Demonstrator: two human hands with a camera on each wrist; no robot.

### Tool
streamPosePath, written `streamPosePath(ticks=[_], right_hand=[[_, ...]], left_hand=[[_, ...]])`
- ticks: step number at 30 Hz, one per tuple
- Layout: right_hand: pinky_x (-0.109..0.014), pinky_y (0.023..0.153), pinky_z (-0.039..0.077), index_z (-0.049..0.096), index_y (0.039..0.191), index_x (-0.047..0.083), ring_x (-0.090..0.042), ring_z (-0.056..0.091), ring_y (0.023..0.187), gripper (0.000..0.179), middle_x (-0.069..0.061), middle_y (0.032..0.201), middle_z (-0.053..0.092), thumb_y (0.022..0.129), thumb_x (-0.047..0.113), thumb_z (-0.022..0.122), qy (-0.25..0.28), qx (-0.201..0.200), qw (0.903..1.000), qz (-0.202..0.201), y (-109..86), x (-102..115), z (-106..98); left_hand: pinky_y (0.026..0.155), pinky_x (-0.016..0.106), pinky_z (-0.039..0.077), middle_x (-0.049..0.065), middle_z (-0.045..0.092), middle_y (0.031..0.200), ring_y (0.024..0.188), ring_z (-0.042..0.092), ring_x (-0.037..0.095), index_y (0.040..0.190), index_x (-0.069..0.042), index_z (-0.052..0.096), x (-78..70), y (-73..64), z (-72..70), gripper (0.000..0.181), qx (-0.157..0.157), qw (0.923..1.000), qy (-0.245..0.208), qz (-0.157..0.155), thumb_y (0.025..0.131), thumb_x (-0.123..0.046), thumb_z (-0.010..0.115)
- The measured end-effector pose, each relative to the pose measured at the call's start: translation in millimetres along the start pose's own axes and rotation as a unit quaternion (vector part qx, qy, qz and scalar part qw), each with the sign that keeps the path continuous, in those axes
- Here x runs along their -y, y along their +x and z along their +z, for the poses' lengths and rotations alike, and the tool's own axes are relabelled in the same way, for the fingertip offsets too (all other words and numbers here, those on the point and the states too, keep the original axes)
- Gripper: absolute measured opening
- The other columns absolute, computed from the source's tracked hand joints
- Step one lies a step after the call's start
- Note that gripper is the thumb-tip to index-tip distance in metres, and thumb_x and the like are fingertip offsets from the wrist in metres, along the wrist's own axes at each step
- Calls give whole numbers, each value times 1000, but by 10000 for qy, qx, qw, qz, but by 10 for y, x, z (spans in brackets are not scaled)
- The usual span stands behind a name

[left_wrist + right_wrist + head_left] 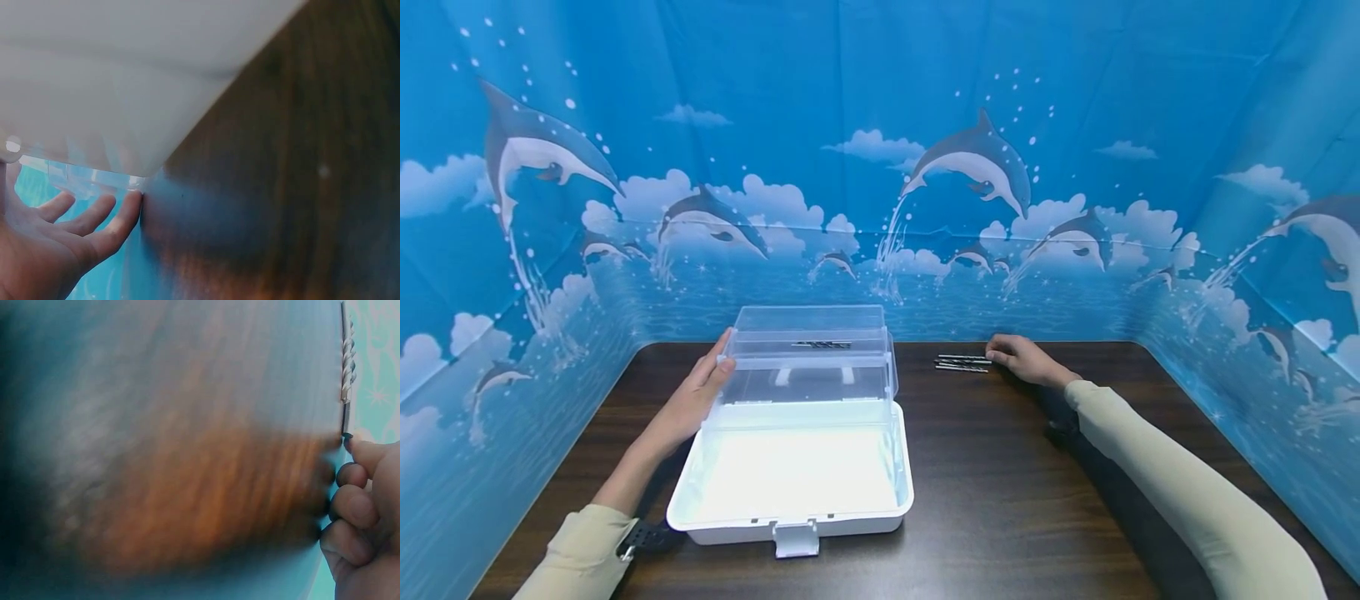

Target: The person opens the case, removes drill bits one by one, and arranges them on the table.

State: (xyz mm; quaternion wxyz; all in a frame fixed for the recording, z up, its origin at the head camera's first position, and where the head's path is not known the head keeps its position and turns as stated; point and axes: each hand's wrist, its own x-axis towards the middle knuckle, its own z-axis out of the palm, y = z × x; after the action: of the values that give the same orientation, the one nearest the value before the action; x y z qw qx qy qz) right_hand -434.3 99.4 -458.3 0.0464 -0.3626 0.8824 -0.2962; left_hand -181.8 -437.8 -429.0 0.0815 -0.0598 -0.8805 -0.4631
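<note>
A white storage box [790, 533] stands unfolded at the left of the table, its clear trays [808, 383] raised at the back. Several dark drill bits [827, 344] lie in the upper clear tray. My left hand [696, 392] holds the left side of the raised trays, thumb in front; in the left wrist view its other fingers [109, 231] reach up to the clear plastic. At the table's back edge lie several more drill bits [961, 367]. My right hand [1024, 358], fingers curled, pinches the end of one drill bit [347, 369]; its fingertips partly hide the contact.
The dark wooden table [1000, 483] ends at a blue dolphin-printed curtain [865, 167] on the back and both sides. A latch [796, 540] hangs from the box's front. A dark strap [651, 537] is on the left wrist.
</note>
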Motion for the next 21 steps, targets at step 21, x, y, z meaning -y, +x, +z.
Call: streamPosePath(ticks=[21], right_hand=[[-52,89,47,70,107,11,-27,59,103,16,-6,106,65,107,21,57,178,-153,9976,649,-10,5,33]], left_hand=[[96,87,8,21,-7,167,148,-2,53,163,-40,-3,-22,-9,-24,62,9,9999,24,-102,111,-46,32]])
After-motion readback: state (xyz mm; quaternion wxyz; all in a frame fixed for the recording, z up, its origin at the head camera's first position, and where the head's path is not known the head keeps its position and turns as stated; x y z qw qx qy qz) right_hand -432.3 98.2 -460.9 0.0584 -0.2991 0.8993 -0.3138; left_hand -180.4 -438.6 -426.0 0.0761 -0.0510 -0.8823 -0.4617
